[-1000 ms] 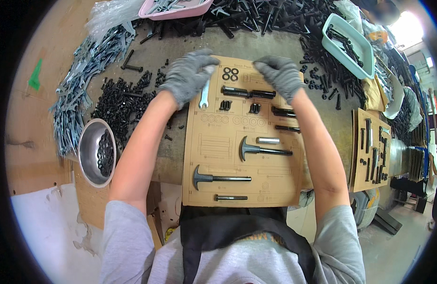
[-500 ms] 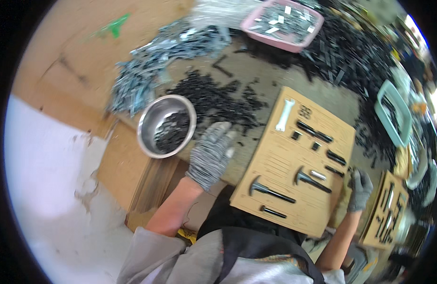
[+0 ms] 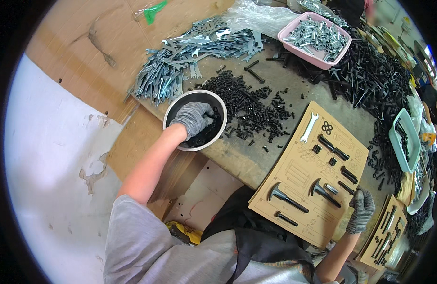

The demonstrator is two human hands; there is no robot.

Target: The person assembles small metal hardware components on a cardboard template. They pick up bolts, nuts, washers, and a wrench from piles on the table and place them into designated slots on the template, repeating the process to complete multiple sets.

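Observation:
My left hand (image 3: 193, 118), in a striped grey glove, reaches inside a round metal bowl (image 3: 168, 119) of small black pieces. Its fingers curl in among them, and whatever they grip is hidden. At the right edge of a brown cardboard sheet (image 3: 265, 199), my gloved right hand (image 3: 363, 208) is closed; what lies in its fingers cannot be made out. On that sheet lie a silver open-ended wrench (image 3: 310, 128), black rings (image 3: 327, 128), black bolts, two black T-shaped parts (image 3: 287, 198) and a short silver tube (image 3: 331, 189).
Short black bolts (image 3: 247, 99) are heaped beside the bowl. Beyond are piled wrenches (image 3: 190, 47), a pink tray (image 3: 318, 63) of silver tubes and a dark heap of T-shaped parts (image 3: 370, 80). A teal tray (image 3: 408, 163) and another loaded cardboard sheet (image 3: 367, 253) are at right.
My left hand has moved from beside the bowl into it. My right hand stays by the sheet's right edge. The whole view has shifted.

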